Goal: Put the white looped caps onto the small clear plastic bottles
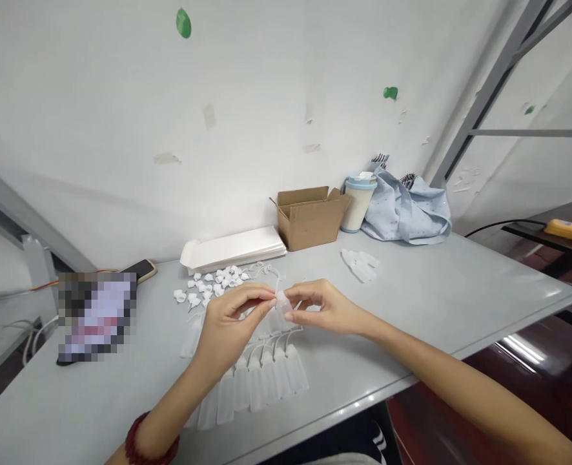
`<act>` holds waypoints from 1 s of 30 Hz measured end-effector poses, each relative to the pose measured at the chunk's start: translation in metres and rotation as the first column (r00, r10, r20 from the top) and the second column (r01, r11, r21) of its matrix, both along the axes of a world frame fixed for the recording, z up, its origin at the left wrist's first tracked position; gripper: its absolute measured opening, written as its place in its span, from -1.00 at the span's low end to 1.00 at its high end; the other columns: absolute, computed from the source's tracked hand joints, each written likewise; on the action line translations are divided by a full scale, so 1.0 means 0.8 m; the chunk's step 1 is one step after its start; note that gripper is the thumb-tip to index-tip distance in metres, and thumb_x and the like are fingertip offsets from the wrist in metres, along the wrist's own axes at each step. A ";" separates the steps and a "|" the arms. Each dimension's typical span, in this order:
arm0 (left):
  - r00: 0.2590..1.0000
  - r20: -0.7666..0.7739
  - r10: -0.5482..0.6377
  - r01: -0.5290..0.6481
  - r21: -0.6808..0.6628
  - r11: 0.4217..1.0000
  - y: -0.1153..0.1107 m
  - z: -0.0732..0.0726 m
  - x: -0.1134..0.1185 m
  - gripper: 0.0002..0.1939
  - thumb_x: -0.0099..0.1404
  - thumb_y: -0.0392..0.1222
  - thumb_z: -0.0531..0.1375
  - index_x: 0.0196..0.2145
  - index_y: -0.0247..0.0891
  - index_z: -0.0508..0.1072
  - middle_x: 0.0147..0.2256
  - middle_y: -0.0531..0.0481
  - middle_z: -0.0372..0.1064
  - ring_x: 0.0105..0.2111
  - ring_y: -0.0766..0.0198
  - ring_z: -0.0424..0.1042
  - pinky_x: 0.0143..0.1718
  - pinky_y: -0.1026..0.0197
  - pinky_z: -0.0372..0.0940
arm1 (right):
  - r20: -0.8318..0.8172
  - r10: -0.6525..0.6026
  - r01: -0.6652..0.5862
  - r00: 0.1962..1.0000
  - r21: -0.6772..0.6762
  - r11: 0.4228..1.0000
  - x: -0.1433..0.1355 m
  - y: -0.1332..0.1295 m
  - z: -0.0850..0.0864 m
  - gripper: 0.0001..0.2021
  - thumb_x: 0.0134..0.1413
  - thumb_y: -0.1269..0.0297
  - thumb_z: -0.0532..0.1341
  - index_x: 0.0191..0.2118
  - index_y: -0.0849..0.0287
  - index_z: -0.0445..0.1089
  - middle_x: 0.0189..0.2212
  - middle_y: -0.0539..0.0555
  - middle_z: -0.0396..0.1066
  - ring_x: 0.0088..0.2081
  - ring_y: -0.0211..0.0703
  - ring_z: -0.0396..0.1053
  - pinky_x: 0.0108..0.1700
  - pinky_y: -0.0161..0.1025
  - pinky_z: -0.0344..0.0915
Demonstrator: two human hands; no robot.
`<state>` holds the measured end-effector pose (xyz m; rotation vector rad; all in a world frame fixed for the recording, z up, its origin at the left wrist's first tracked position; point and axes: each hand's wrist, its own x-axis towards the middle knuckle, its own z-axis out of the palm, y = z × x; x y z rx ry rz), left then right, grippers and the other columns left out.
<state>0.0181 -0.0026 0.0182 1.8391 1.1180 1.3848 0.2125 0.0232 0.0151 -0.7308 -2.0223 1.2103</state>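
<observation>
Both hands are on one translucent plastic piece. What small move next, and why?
Probably steady the tapered translucent plastic piece with the right hand while the left hand settles the thin white cord at its top: left fingertips pinch there, and similar pieces in the near row carry cords.

white wall (247,77) behind grey worktop (392,290), marked with torn tape patches (168,157) and green stickers (183,23). grey metal frame bars (492,84) slanting up at right, another bar (29,213) sloping at left. dark red floor (441,426), glossy, with bright light reflection (521,349). second table (567,226), dark-topped, at right edge. loose cables (37,329) beyond left end of worktop.
</observation>
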 end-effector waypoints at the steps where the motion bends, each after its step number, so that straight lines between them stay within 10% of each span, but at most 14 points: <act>1: 1.000 -0.004 -0.011 0.011 0.014 1.000 -0.001 0.000 0.000 -0.97 0.12 -0.25 0.26 -0.44 -0.18 0.53 -0.34 0.00 0.50 -0.28 0.21 0.46 -0.20 0.22 0.40 | -0.006 0.004 -0.004 1.000 0.009 1.000 0.000 -0.001 0.001 -0.86 0.04 0.27 0.24 -0.33 0.26 0.41 -0.44 -0.01 0.33 -0.40 -0.31 0.29 -0.32 -0.36 0.27; 16: 0.983 0.185 0.006 0.052 -0.305 0.951 0.006 -0.006 0.002 -0.83 0.02 -0.14 0.35 -0.44 -0.24 0.47 -0.38 0.02 0.46 -0.32 0.25 0.44 -0.25 0.24 0.37 | -0.004 -0.112 0.103 0.994 0.425 0.899 -0.001 0.006 -0.021 -0.72 0.07 0.13 0.24 -0.19 0.24 0.43 -0.42 0.05 0.40 -0.45 -0.30 0.29 -0.38 -0.33 0.30; 30: 0.984 0.175 -0.002 0.057 -0.311 0.949 0.002 0.000 0.002 -0.87 0.07 -0.14 0.31 -0.48 -0.25 0.51 -0.40 0.03 0.45 -0.42 0.30 0.41 -0.29 0.25 0.35 | 0.047 -0.127 0.083 0.991 0.534 0.841 -0.002 0.005 -0.017 -0.74 0.11 0.19 0.22 -0.15 0.25 0.42 -0.42 0.07 0.39 -0.43 -0.27 0.29 -0.38 -0.32 0.29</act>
